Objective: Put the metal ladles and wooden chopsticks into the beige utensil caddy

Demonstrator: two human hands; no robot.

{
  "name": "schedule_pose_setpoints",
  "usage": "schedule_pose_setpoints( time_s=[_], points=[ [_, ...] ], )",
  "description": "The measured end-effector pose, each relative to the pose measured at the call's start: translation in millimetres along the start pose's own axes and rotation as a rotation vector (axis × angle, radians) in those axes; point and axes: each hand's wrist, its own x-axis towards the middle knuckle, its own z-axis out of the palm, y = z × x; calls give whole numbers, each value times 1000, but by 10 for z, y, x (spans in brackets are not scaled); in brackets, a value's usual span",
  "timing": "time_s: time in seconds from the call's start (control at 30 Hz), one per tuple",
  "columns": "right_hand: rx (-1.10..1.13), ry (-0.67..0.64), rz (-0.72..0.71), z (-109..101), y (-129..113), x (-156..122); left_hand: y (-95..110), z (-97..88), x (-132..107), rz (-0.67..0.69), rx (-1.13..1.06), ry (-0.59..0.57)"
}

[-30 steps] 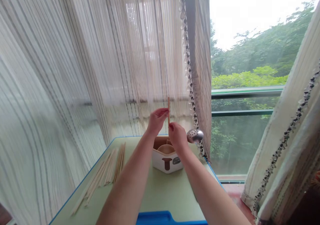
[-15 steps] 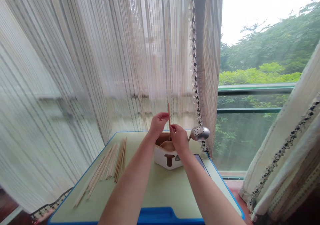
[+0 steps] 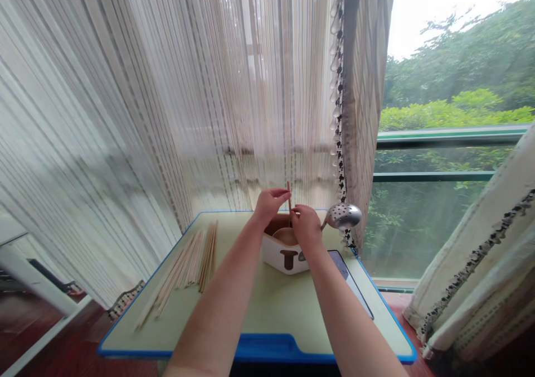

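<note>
A brown chopstick point(image 3: 289, 203) stands upright over the utensil holder point(image 3: 279, 260), a white box with a brown inside. My left hand point(image 3: 270, 205) pinches the chopstick near its top. Lower down, at the holder's rim, my right hand point(image 3: 308, 227) has its fingers closed on the same chopstick. Its lower end goes down into the holder and is partly hidden. A slotted ladle point(image 3: 343, 216) leans out of the holder's right side, its perforated bowl up. Left of my left forearm, several loose chopsticks point(image 3: 186, 265) lie spread on the table.
The pale table point(image 3: 267, 304) has a blue rim. A flat dark-edged device point(image 3: 351, 282), perhaps a tablet, lies beyond my right forearm. Sheer striped curtains point(image 3: 209, 87) hang right behind the table, and a window with a railing point(image 3: 438, 137) is at the right.
The chopstick has come down a little into the holder, with both hands still on it. The view has shifted, so the table sits slightly higher and further right.
</note>
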Motion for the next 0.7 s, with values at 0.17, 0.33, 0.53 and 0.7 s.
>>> schedule_pose_setpoints(
  time_s=[0.17,0.33,0.53,0.7],
  points=[
    [-59,-2,-10,48,4,-3,-29,-39,18,68,38,14],
    [-44,21,5,23,8,4,17,-36,-6,111,144,-19],
    [198,319,-149,-125,-437,-353,39,-566,-321,98,247,250],
    [511,-7,-264,274,-1045,-791,-223,-1503,-790,-9,398,647]
  ],
)
